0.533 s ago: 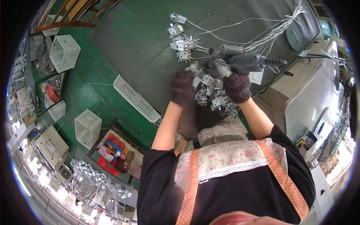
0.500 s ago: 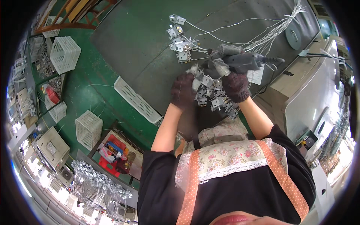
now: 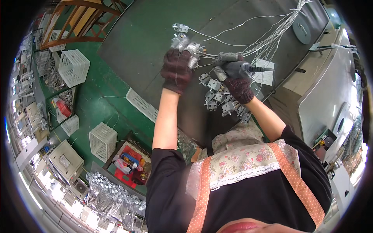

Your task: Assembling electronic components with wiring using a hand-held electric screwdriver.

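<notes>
My left hand point(image 3: 176, 72), in a dark knitted glove with pale tape round the fingertips, reaches over the far cluster of small metal blocks point(image 3: 179, 37). Its fingers curl closed round one of them, mostly hidden beneath. Thin white wires point(image 3: 272, 33) run from that cluster toward the back right. My right hand point(image 3: 239, 88), gloved and taped likewise, grips a black corded electric screwdriver point(image 3: 237, 69); its tip is hidden. Just left of and below the right hand, a pile of grey metal blocks point(image 3: 219, 97) lies on the dark tabletop point(image 3: 147, 42).
A round grey disc point(image 3: 302, 33) sits near the wire bundle. A white paper point(image 3: 264, 73) lies under the cord. Beyond the table's left edge are a white perforated tray point(image 3: 142, 104) and white crates point(image 3: 74, 68). A metal-topped cabinet point(image 3: 322, 83) stands at the right.
My left hand has moved from the near pile up and left onto the far cluster. The screwdriver in my right hand has turned, its cord end shifting left and slightly down.
</notes>
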Available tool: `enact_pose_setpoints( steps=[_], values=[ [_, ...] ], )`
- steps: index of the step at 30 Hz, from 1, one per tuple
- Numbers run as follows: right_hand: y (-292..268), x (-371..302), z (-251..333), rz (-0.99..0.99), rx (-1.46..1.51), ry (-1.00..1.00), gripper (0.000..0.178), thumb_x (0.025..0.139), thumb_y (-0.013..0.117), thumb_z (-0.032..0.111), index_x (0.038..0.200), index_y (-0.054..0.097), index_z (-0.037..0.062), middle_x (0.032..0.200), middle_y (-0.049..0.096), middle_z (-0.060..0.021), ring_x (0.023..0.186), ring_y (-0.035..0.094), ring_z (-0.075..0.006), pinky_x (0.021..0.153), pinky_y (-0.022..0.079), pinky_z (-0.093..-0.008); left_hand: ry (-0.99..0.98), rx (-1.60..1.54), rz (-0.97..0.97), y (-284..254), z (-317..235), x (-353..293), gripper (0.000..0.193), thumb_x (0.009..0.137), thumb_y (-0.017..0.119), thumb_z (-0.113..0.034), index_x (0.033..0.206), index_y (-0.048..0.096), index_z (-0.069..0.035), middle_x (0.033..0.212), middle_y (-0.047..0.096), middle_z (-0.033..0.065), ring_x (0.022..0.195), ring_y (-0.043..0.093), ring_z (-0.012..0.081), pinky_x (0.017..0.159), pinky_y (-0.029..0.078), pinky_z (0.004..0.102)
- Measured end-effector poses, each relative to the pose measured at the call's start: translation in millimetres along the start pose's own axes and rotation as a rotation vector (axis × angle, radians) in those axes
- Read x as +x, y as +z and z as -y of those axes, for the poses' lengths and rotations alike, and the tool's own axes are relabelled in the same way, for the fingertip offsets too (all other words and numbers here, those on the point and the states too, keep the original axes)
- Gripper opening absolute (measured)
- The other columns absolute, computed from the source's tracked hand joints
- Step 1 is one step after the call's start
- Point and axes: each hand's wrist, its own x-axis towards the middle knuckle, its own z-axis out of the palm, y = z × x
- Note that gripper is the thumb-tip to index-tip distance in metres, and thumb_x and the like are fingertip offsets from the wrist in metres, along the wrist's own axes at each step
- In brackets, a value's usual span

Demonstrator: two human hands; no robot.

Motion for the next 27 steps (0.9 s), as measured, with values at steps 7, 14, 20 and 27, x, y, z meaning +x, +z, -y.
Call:
enact_pose_setpoints(
  steps=[7,14,20,27],
  values=[
    [-53,-19,31,-0.121,0.463,0.300,0.044,0.082,0.072,0.018,0.117,0.049,0.0039,0.108,0.064,-0.0067,0.101,0.061,-0.0189,0.093,0.046,-0.0334,-0.574,-0.684,0.029,-33,-43,-5,0.031,0.088,0.055,-0.018,0.112,0.061,-0.001,0.102,0.065,0.0212,0.095,0.065,0.0348,0.080,0.052,0.0424],
    [-74,-56,30,0.078,-0.079,-0.107,0.042,0.080,0.073,0.007,0.115,0.050,0.0049,0.107,0.063,-0.0097,0.102,0.060,-0.0173,0.092,0.048,-0.0345,-0.725,-0.582,0.273,35,-73,-118,0.031,0.097,0.048,-0.029,0.110,0.061,-0.005,0.086,0.068,0.0096,0.067,0.066,0.0264,0.058,0.054,0.0355],
    [-63,-43,54,0.048,0.252,0.008,0.039,0.080,0.071,0.005,0.114,0.050,0.0039,0.103,0.063,-0.0105,0.098,0.062,-0.0192,0.092,0.049,-0.0360,-1.840,-1.751,0.002,9,-106,-84,0.021,0.096,0.053,-0.029,0.096,0.061,-0.009,0.072,0.063,0.0016,0.054,0.058,0.0121,0.044,0.049,0.0264],
    [-64,-37,77,-0.026,0.644,0.132,0.035,0.081,0.068,0.002,0.112,0.051,0.0027,0.099,0.062,-0.0115,0.094,0.063,-0.0213,0.092,0.050,-0.0378,-1.826,-1.811,0.062,15,-105,-96,0.022,0.096,0.053,-0.029,0.097,0.063,-0.008,0.077,0.065,0.0025,0.060,0.062,0.0130,0.051,0.053,0.0270]
  ],
)
